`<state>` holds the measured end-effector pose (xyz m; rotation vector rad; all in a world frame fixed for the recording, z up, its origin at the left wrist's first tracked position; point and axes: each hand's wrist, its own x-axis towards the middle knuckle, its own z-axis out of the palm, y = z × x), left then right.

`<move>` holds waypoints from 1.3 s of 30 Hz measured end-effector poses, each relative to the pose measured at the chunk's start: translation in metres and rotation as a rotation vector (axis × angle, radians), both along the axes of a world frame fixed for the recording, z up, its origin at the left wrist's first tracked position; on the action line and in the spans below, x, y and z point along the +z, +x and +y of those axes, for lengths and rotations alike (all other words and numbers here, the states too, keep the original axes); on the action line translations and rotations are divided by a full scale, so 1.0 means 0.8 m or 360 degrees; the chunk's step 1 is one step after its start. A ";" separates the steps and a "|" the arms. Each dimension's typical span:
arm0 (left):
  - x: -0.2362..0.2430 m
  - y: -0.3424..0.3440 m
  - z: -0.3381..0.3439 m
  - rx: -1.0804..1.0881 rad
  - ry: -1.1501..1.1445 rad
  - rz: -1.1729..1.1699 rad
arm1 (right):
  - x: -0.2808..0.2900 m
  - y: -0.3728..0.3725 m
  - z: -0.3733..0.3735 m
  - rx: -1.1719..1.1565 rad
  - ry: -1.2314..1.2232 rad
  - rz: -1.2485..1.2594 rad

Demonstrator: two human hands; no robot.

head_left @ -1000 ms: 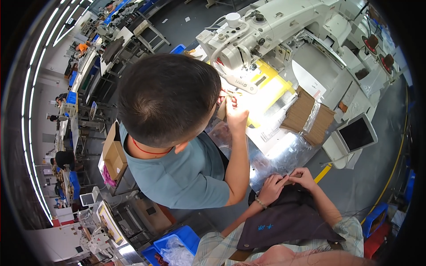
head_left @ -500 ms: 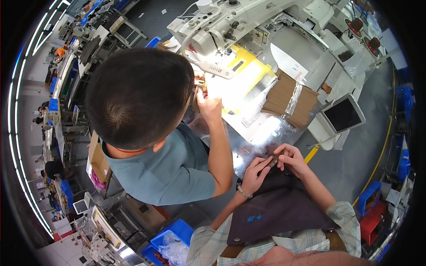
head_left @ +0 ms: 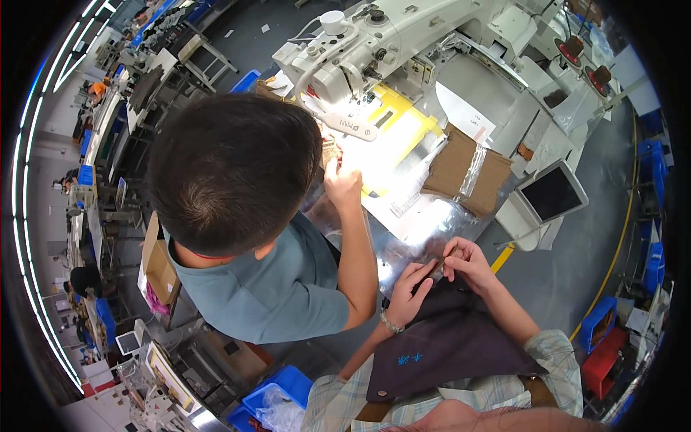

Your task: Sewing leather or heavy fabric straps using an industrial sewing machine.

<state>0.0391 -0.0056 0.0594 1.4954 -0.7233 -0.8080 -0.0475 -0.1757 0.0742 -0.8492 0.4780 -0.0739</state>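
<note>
Curling closer than half a sec ago, my right hand (head_left: 466, 263) pinches a small brown strip (head_left: 438, 269), held between both hands; left hand (head_left: 407, 294) grip: can't tell. Prob. light, bendy; I'd take its ends.

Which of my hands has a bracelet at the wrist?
Your left hand: a beaded bracelet circles its wrist, while your right hand has a bare wrist.

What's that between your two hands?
In the head view, a small brown piece lies between the left hand and the right hand; it's too small to identify.
</note>
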 end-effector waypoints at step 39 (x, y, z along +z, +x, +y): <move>0.027 -0.013 0.001 0.0320 0.0001 -0.1314 | -0.026 -0.004 0.024 -0.0197 0.0471 -0.0074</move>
